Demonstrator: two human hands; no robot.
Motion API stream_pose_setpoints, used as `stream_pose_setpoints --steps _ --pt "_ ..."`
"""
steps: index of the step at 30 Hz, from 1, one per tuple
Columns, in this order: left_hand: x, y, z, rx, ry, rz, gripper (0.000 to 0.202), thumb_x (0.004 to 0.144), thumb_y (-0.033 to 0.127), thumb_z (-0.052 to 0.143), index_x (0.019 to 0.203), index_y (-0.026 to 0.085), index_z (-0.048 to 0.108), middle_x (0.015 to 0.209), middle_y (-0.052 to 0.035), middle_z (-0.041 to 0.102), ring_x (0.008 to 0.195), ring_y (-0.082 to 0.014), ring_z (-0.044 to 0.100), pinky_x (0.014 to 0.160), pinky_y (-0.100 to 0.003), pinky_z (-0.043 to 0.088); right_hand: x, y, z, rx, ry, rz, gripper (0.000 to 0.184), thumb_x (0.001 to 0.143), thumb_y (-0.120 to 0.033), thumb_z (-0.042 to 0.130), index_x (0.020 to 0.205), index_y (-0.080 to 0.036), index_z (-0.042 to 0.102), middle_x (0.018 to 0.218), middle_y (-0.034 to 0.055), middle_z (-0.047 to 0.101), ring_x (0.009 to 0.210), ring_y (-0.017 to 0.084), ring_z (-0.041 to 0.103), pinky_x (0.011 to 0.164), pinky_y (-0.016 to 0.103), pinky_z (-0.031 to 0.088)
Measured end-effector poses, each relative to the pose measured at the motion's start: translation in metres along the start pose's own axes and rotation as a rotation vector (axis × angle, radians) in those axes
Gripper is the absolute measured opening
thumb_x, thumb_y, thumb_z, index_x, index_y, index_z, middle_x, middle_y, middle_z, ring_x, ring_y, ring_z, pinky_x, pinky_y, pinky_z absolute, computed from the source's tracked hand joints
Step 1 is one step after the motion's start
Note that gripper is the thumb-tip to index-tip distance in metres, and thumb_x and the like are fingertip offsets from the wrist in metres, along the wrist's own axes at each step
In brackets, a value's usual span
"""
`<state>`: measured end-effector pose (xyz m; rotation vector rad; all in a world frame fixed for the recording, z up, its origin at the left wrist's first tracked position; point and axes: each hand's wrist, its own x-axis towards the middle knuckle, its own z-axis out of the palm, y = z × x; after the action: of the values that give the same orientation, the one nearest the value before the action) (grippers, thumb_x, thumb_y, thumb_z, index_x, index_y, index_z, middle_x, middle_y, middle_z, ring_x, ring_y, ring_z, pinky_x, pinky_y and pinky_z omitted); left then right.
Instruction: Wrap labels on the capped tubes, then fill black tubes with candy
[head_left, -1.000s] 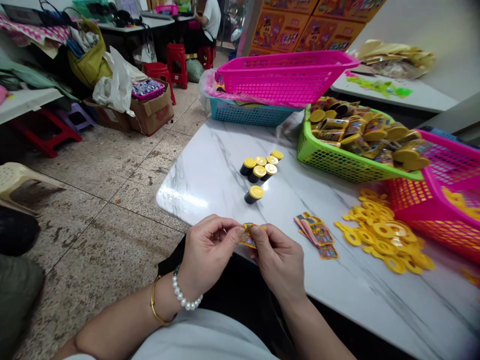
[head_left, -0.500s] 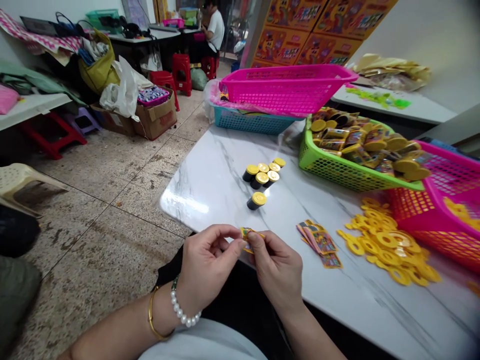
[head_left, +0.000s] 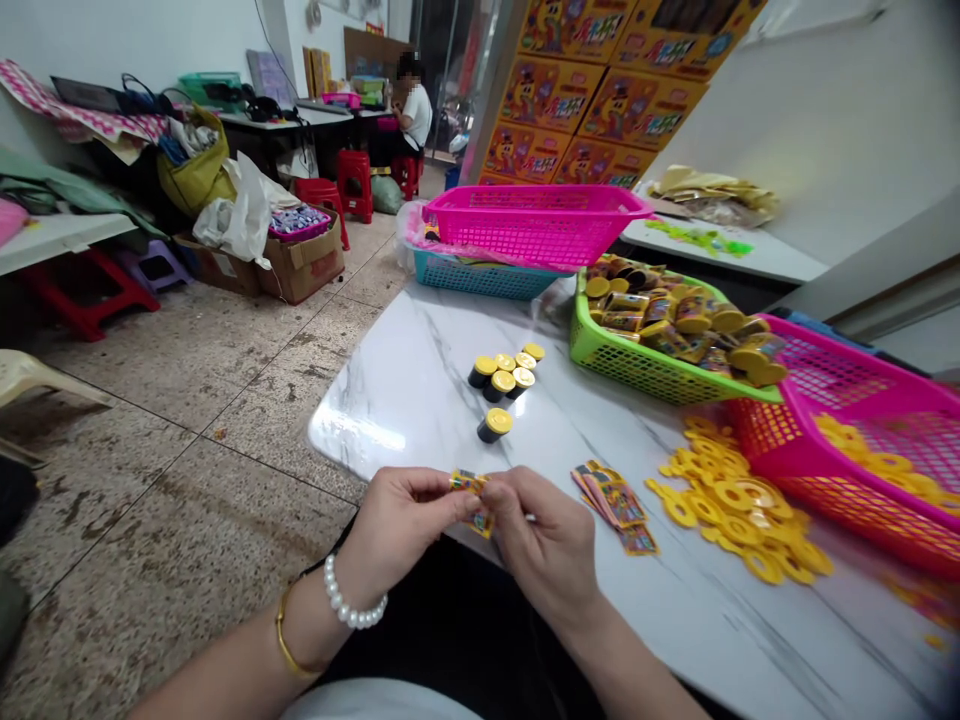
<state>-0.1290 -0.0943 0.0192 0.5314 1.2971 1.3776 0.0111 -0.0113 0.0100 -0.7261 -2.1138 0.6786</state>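
Observation:
Between my two hands, just above the table's near edge, is a small printed yellow label [head_left: 478, 519]. My left hand [head_left: 401, 535] pinches its left end with thumb and fingers. At its right side my right hand [head_left: 551, 545] is closed on it, and those fingers cover part of it. A stack of similar printed labels [head_left: 616, 505] lies fanned out to the right of my right hand. Beyond my hands stands a black container with a yellow lid [head_left: 495, 425], and several more lidded containers [head_left: 502, 380] are grouped behind it.
Yellow plastic rings [head_left: 739, 500] lie heaped at the right, beside a pink basket [head_left: 885, 400] with more rings. A green basket [head_left: 645, 370] holds many wrapped containers. At the back a pink basket [head_left: 540, 215] sits on a blue one [head_left: 480, 275]. Another person [head_left: 416, 112] sits far off.
My left fingers have come down onto the label's left end, and more of the label now shows between my hands. The camera view has shifted.

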Motion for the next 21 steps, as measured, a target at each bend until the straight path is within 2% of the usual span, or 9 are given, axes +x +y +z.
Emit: stream_pose_setpoints --steps 3,5,8,10,12,14,16,18,21 --pt "0.01 0.008 -0.007 0.003 0.013 -0.006 0.028 0.067 0.039 0.084 0.074 0.013 0.08 0.051 0.002 0.054 0.041 -0.0009 0.032 0.039 -0.016 0.016 0.025 0.012 -0.01 -0.271 -0.006 -0.052 0.026 0.098 -0.039 0.056 0.101 -0.019 0.072 0.093 0.0078 0.072 0.069 0.016 0.067 0.065 0.029 0.053" --pt "0.016 0.013 -0.012 -0.036 -0.003 -0.046 0.03 0.067 0.041 0.085 0.07 0.012 0.078 0.051 0.0013 0.055 0.039 -0.0004 0.031 0.038 -0.017 0.014 0.038 0.023 -0.01 -0.415 -0.062 -0.051 0.028 0.094 -0.038 0.061 0.114 -0.02 0.07 0.115 0.0119 0.07 0.081 0.021 0.07 0.07 0.034 0.056" --pt "0.024 0.017 -0.019 -0.15 -0.027 -0.099 0.032 0.065 0.041 0.087 0.069 0.011 0.077 0.049 0.001 0.054 0.039 -0.0012 0.033 0.036 -0.015 0.012 0.046 0.037 -0.004 -0.422 -0.134 -0.015 0.02 0.09 -0.025 0.061 0.107 -0.021 0.069 0.115 0.0113 0.071 0.091 0.025 0.071 0.076 0.038 0.057" --pt "0.028 0.018 -0.022 -0.227 -0.002 -0.124 0.03 0.066 0.036 0.087 0.072 0.009 0.076 0.049 0.0006 0.054 0.041 -0.0019 0.035 0.035 -0.014 0.012 0.046 0.042 -0.003 -0.257 -0.098 0.1 0.016 0.086 -0.024 0.064 0.101 -0.02 0.067 0.102 0.0092 0.073 0.08 0.023 0.071 0.072 0.038 0.059" --pt "0.031 0.018 -0.023 -0.297 0.029 -0.154 0.024 0.068 0.029 0.085 0.075 0.007 0.076 0.055 -0.0015 0.058 0.041 -0.0016 0.037 0.033 -0.013 0.013 0.046 0.043 -0.006 0.059 -0.064 0.269 0.023 0.083 -0.032 0.07 0.102 -0.02 0.066 0.098 0.0079 0.074 0.072 0.02 0.07 0.066 0.036 0.061" --pt "0.034 0.019 -0.023 -0.357 0.043 -0.181 0.017 0.073 0.021 0.081 0.078 0.006 0.076 0.065 -0.005 0.064 0.042 -0.0008 0.04 0.032 -0.011 0.014 0.047 0.041 -0.012 0.421 -0.053 0.4 0.032 0.079 -0.04 0.076 0.104 -0.021 0.067 0.102 0.0072 0.075 0.077 0.019 0.072 0.066 0.034 0.063" --pt "0.037 0.019 -0.022 -0.407 0.034 -0.197 0.011 0.077 0.015 0.075 0.082 0.005 0.076 0.074 -0.0079 0.068 0.042 -0.0003 0.043 0.031 -0.009 0.016 0.047 0.038 -0.017 0.674 -0.043 0.445 0.035 0.076 -0.042 0.081 0.104 -0.024 0.071 0.103 0.0052 0.075 0.085 0.019 0.073 0.073 0.033 0.064" --pt "0.039 0.02 -0.02 -0.449 0.013 -0.212 0.01 0.082 0.012 0.07 0.084 0.005 0.076 0.079 -0.0092 0.07 0.042 0.0 0.045 0.03 -0.008 0.018 0.045 0.036 -0.02 0.769 -0.037 0.441 0.033 0.075 -0.039 0.084 0.103 -0.026 0.073 0.099 0.0028 0.077 0.085 0.017 0.073 0.077 0.031 0.064" --pt "0.041 0.021 -0.018 -0.5 0.001 -0.234 0.012 0.086 0.01 0.065 0.082 0.005 0.075 0.075 -0.0074 0.069 0.04 -0.0001 0.045 0.028 -0.008 0.018 0.041 0.035 -0.019 0.754 -0.044 0.408 0.031 0.076 -0.036 0.084 0.104 -0.028 0.075 0.098 0.0018 0.078 0.086 0.016 0.073 0.078 0.028 0.063"
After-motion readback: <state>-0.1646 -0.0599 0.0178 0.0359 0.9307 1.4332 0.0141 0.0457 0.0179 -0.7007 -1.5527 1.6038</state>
